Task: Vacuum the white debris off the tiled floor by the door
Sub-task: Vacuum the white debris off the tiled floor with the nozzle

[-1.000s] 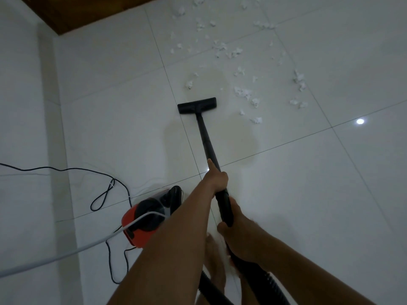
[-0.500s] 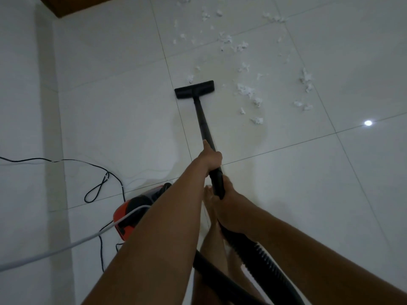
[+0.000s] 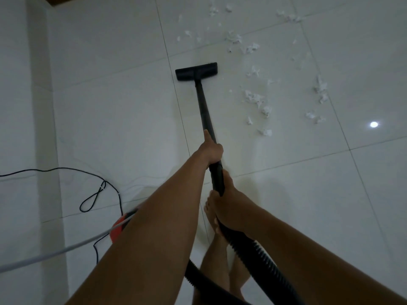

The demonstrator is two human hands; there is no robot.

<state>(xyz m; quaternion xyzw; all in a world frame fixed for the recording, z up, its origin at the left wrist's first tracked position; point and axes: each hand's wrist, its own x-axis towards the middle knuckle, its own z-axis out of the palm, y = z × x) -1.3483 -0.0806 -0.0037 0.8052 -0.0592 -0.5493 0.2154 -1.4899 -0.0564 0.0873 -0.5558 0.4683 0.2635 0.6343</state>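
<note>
Two hands grip one black vacuum wand (image 3: 203, 102): the left hand (image 3: 211, 150) is wrapped round it higher up, and the right hand (image 3: 230, 208) is closed round its lower end, where one ribbed hose (image 3: 259, 254) joins. The single floor nozzle (image 3: 196, 71) lies flat on the tiled floor (image 3: 308, 194). The white debris (image 3: 253, 97), well over a dozen scraps, lies right of and beyond the nozzle, apart from it. One orange canister (image 3: 116, 227) and one black cord (image 3: 99, 190) lie to the left.

The floor tiles (image 3: 330, 194) are glossy, smooth and mirror-bright. The wand (image 3: 204, 111) I hold looks matt black, its floor head (image 3: 196, 71) matt plastic. My hose (image 3: 259, 254) is ribbed black plastic. The debris (image 3: 255, 99) looks like crumpled white paper.
</note>
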